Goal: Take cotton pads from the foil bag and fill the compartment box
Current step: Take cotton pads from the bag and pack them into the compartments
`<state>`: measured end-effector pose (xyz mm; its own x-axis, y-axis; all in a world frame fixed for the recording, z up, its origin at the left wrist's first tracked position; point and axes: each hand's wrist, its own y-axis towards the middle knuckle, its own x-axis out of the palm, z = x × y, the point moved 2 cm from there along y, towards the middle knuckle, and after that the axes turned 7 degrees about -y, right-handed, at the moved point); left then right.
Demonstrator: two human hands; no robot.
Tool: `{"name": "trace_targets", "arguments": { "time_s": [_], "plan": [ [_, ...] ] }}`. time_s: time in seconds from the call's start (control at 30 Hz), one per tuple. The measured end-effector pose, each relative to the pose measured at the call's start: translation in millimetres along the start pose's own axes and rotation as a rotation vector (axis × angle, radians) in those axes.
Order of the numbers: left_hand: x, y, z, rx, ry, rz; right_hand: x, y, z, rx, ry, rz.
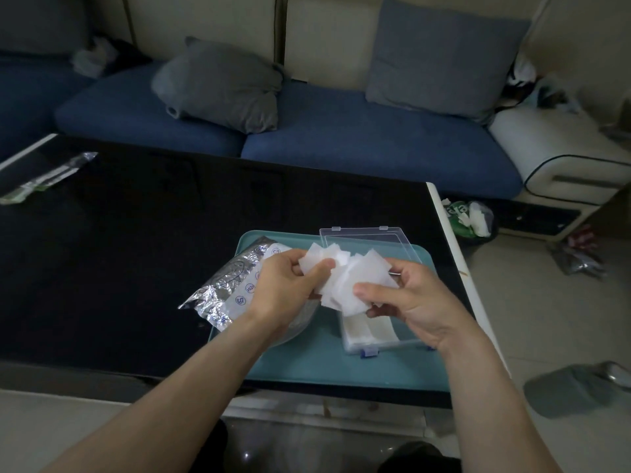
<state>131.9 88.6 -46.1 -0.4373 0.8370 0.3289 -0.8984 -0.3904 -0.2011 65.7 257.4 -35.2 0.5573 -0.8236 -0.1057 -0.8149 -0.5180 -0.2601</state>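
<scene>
Clearly the layout serves the job: going from nine o'clock to three, the foil bag (228, 288) lies slack on its side across the left edge of the teal tray (317, 367), half on the black table (136, 250), its mouth apparently turned toward the hands so pads come out easily, though the opening itself sits behind the wrist and cannot be seen. Next comes the left hand (290, 285), thumb and fingers pinching the nine o'clock side of a loose fan of white cotton pads (345, 278), probably steadying them for squaring up or peeling a few off. At three o'clock of that fan the right hand (409, 302) grasps the other side, thumb on top and fingers curled beneath. Both hold the pads in the air directly over the clear box (365, 332), likely so any that slip fall into it. Its lid (362, 238) stands open at twelve o'clock, out of the way. Two strips of pads already lie in the near compartments, so filling looks partly done; how many compartments exist, and whether the far ones are full, is hidden by the hands and pads. A silvery wrapper (44, 180) at the table's far nine o'clock edge is too dim to identify.
</scene>
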Motion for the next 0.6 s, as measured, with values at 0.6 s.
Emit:
{"name": "trace_targets", "arguments": {
  "time_s": [0.6],
  "plan": [
    [4.3,-4.6,2.6,-0.123,-0.174,0.095,2.4,0.7,-3.6,-0.046,0.009,0.180]
  ]
}}
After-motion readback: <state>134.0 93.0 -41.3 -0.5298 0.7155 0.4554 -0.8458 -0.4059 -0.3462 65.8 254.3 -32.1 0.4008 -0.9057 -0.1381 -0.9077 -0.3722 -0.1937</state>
